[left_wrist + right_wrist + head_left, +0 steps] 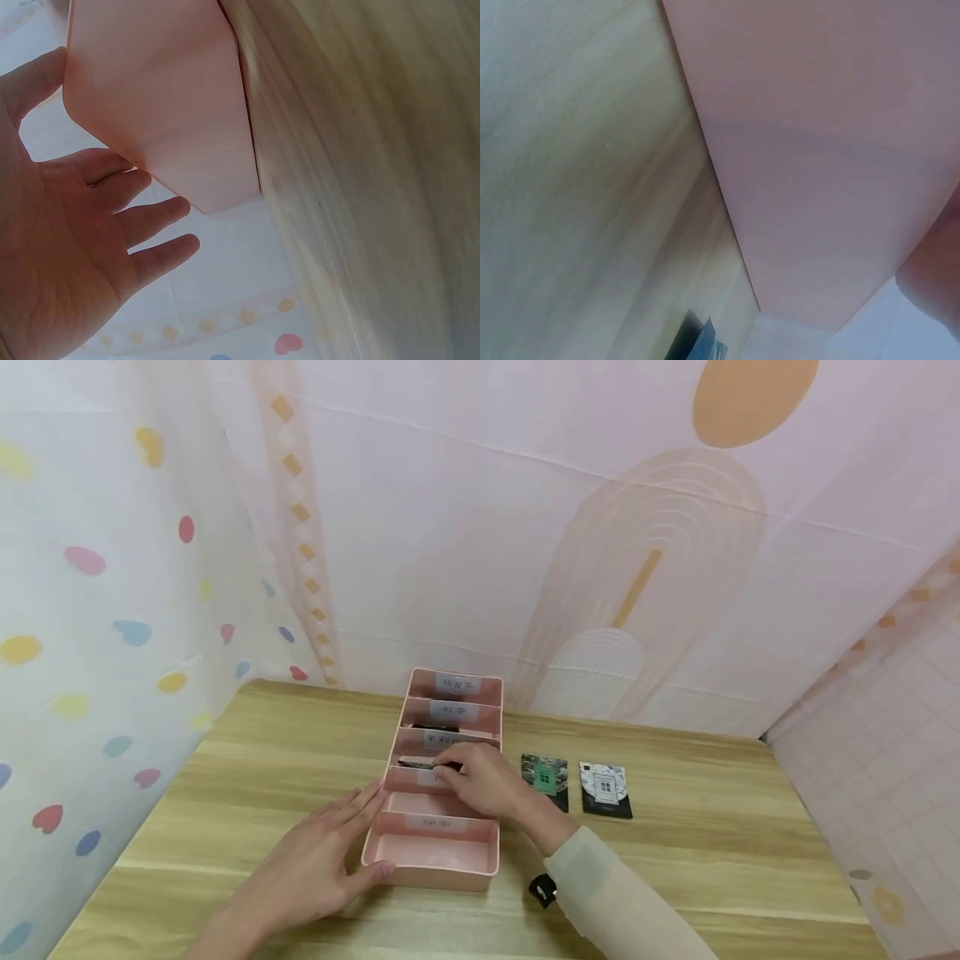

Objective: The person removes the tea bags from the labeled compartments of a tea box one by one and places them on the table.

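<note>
A long pink divided box (pixel 431 878) with paper labels stands lengthwise on the table. My left hand (pixel 311 860) steadies its front left corner, thumb at the front rim and fingers spread along the left side; the left wrist view shows these fingers (pixel 154 221) fairly straight against the wall. My right hand (pixel 483 777) reaches over the right rim and pinches the right end of a dark flat packet (pixel 416 765) in the third compartment from the back. Its lower part is hidden by a divider. In the right wrist view only a bit of that hand (pixel 937 270) shows.
Right of the box lie a green-and-black packet (pixel 545 777), partly behind my right wrist, and a white-and-black packet (pixel 606 789). Dark packet edges (pixel 435 727) show in the rear compartments. A small black object (pixel 542 890) sits by my right sleeve. Patterned curtains (pixel 450 527) border the table.
</note>
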Motion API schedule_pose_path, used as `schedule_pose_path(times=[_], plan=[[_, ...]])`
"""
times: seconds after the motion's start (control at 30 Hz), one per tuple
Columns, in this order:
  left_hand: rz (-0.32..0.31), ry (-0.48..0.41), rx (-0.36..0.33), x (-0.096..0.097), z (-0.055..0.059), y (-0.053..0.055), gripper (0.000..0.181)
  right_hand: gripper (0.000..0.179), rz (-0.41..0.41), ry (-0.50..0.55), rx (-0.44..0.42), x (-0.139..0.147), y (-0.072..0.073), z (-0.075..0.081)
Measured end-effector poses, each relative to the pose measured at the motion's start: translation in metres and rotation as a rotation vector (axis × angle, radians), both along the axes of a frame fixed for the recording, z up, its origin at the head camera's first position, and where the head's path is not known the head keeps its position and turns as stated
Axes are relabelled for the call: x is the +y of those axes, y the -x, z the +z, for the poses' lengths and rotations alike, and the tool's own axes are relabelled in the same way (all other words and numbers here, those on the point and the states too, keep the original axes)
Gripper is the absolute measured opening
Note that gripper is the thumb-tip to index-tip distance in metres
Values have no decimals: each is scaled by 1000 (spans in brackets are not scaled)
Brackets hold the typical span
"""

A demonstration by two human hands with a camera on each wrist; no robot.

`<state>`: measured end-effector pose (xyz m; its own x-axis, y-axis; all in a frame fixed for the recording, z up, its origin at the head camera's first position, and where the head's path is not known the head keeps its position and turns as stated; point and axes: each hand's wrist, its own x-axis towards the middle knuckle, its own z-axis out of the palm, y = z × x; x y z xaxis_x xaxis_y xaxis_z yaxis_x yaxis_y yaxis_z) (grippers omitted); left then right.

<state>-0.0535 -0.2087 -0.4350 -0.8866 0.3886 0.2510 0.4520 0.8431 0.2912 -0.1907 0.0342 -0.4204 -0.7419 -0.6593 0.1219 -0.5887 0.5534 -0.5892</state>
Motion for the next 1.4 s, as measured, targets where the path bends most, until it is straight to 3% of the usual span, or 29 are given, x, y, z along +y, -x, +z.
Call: schedule_pose_path(times=[0.43,0.77,1.07,1.4], plan=[[-6,0,-13,3,0,3,82,15,-22,106,95,8,4,7],[-6,-5,-20,2,0,3,83,15,-73,165,62,14,4,24],[0,-6,-30,2,2,1,82,8,-84,271,144,20,8,34],[-2,-4,-19,2,1,2,81,5,-70,370,150,36,12,50]])
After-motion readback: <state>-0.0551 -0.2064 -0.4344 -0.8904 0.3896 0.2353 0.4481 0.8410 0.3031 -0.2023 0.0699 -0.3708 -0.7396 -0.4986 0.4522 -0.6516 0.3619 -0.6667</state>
